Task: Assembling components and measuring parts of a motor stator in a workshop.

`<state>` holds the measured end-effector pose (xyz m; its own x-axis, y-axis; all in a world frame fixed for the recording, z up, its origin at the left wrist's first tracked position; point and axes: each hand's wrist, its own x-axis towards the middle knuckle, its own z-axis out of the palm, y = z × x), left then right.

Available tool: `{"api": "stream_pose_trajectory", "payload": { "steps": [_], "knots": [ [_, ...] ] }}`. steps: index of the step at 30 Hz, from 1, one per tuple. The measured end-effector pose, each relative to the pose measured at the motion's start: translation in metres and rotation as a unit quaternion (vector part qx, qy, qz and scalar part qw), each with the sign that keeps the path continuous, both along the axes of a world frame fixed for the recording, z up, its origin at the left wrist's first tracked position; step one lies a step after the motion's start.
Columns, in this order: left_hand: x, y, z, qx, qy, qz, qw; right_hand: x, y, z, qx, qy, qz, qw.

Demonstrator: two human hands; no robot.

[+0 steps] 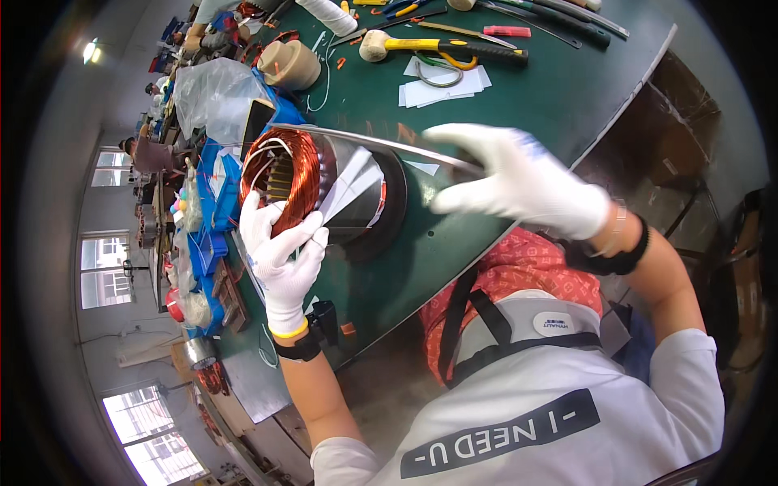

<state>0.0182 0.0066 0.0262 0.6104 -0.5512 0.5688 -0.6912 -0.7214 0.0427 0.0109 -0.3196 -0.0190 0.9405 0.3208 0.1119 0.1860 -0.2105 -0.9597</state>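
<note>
A motor stator (361,190) lies on its side on the green table, its ring of copper winding (306,174) turned toward the left. White paper strips (354,185) stick out along its outer side. My left hand (279,247), in a white glove, grips the lower edge of the copper winding with fingers and thumb. A long thin metal rod (373,141) reaches across above the stator, its tip near the top of the winding. My right hand (519,178), gloved and slightly blurred, holds the dark end of this rod between thumb and fingers.
Beyond the stator lie a yellow-and-black hammer (442,49), scissors (446,71) on white paper sheets (433,93), and several hand tools. A tan spool (289,65), plastic bag (215,93) and blue bins (215,194) stand left. The table edge (462,271) runs before me.
</note>
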Motion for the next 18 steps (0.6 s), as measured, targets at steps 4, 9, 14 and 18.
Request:
{"api": "stream_pose_trajectory", "payload": {
  "steps": [4,9,14,18],
  "knots": [
    [0.002,-0.002,0.005,0.004,0.027,-0.002,1.000,0.021,0.074,-0.010,0.239,0.073,0.065,0.966],
    [0.004,0.001,0.001,-0.035,0.029,-0.001,0.999,0.023,0.118,-0.007,0.366,0.082,-0.014,0.927],
    [0.003,0.016,-0.001,-0.044,0.036,-0.016,0.998,0.010,0.124,-0.002,0.404,0.103,-0.030,0.908],
    [0.006,0.022,0.010,-0.029,0.103,-0.022,0.994,-0.003,0.111,-0.005,0.440,0.140,-0.020,0.887]
  ]
}}
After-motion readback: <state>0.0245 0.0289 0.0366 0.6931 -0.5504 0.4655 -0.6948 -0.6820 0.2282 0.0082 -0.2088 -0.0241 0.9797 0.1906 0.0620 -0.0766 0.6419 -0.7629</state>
